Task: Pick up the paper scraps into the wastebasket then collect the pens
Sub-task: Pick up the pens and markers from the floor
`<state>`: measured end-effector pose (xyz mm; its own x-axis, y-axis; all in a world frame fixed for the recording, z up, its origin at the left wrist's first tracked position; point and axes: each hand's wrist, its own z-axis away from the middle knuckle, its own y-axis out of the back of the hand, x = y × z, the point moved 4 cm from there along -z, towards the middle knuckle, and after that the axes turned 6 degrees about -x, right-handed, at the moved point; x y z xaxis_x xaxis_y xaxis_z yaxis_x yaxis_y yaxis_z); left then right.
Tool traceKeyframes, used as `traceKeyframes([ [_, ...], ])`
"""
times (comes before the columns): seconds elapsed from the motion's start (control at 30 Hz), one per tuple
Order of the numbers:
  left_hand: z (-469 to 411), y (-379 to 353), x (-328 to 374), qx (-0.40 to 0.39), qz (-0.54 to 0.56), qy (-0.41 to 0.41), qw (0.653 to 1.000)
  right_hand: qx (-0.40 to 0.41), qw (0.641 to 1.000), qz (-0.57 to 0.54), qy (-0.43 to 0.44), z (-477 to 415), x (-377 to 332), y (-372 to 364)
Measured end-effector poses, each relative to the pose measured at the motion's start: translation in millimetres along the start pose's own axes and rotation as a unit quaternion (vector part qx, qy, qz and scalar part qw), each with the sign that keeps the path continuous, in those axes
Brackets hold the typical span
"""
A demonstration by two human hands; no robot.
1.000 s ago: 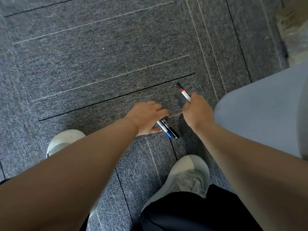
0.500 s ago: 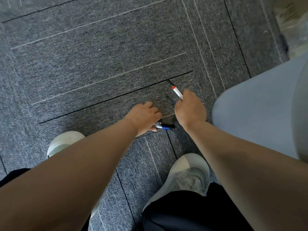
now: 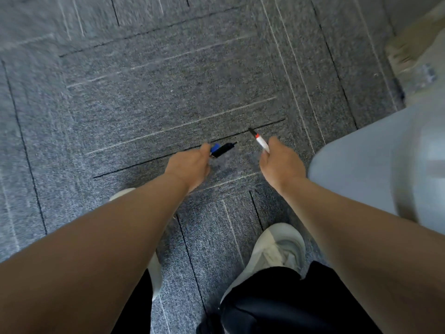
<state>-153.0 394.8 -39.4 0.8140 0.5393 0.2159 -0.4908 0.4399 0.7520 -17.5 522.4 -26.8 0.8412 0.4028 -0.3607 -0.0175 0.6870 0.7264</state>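
Pens [image 3: 222, 149] — slim plastic barrels — nubby carpet [image 3: 168, 104].

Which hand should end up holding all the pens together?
Probably the left. The left hand grips the blue and black pens, while the right hand holds only the red-banded pen, so passing that one across looks simplest.

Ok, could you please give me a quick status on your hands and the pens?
Left hand grips the blue and black pens. Right hand grips the red-banded pen. Nothing seen in the way.
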Motion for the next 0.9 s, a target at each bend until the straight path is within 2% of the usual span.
traceKeyframes([
  [0.17,42,86,10,0.082,0.053,0.023,0.995,0.006,1.0,0.018,0.018,38,-40,55],
  [0.37,128,208,42,0.227,0.1,0.036,0.968,0.058,0.99,-0.114,0.061,120,-94,159],
  [0.53,221,287,92,0.278,0.112,-0.001,0.954,0.14,0.974,-0.133,0.121,218,-123,253],
  [0.67,303,336,140,0.33,0.112,-0.018,0.937,0.224,0.953,-0.157,0.128,302,-132,318],
  [0.9,430,385,228,0.441,0.11,-0.134,0.88,0.349,0.899,-0.211,0.16,444,-120,390],
])
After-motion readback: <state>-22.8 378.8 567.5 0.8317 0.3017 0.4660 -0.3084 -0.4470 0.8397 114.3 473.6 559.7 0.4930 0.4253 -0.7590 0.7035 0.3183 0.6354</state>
